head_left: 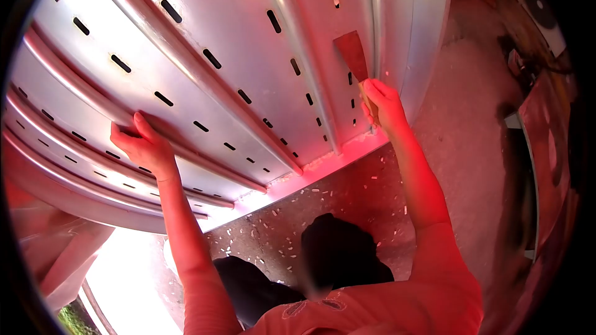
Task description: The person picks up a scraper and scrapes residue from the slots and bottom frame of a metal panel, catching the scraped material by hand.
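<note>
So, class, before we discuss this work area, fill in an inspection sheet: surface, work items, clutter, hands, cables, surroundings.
Surface: large metal panel with raised rods and dark slots; pale residue along its lower edge.
Work items: scraper, flat blade towards the panel; contact unclear.
Clutter: small pale bits scattered on the floor below the panel.
Hands: left hand at a rod, fingers spread; right hand holds the scraper by its handle.
Cables: nothing certain; dark shapes at upper right are unclear.
Surroundings: reddish light, a bright area at lower left with some greenery beyond.
</note>
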Demonstrator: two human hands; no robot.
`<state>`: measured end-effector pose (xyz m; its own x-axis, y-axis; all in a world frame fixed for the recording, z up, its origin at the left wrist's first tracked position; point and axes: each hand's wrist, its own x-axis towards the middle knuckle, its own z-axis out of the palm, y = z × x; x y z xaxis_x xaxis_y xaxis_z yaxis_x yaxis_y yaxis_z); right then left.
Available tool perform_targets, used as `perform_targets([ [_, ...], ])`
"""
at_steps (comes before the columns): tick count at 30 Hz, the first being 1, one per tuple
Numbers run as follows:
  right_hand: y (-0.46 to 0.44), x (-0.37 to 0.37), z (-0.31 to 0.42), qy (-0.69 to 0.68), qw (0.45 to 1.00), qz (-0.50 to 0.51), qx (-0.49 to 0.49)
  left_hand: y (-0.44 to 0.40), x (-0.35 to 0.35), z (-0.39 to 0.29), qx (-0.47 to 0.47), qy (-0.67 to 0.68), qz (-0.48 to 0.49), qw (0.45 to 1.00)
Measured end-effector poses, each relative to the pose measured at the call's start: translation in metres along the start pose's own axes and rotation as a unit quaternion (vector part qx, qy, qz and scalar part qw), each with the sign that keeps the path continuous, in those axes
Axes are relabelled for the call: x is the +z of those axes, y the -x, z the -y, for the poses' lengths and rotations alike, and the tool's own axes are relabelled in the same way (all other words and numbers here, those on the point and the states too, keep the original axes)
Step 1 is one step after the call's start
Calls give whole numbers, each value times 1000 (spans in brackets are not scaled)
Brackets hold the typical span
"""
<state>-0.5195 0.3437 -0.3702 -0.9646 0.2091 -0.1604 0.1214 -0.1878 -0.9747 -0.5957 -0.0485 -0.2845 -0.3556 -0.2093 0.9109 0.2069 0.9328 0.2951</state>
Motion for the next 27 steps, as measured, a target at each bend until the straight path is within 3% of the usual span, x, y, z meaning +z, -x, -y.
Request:
perform_targets([
  [3,-14,9,37,-31,998,16,-46,1,-1,-4,8,-19,-8,1000],
  [5,-24,25,91,-46,990,25,-128,0,-1,-4,12,-13,4,1000],
  [8,-29,29,99,-66,989,39,-127,-5,-2,4,-1,8,18,1000],
  [12,-11,16,26,-77,996,-19,-39,0,-1,1,-3,8,15,1000],
  [15,-6,10,12,-70,996,-17,-53,1,-1,-1,10,-3,6,1000],
  [18,-10,16,29,7,984,-86,-153,1,-1,0,5,5,12,1000],
  [21,1,28,36,212,906,-188,-314,-1,-2,-1,-19,22,19,999],
  [24,4,23,36,269,892,-232,-280,1,-3,-1,-19,25,16,999],
  [27,5,16,35,302,863,-215,-343,3,-3,0,-2,23,9,1000],
])
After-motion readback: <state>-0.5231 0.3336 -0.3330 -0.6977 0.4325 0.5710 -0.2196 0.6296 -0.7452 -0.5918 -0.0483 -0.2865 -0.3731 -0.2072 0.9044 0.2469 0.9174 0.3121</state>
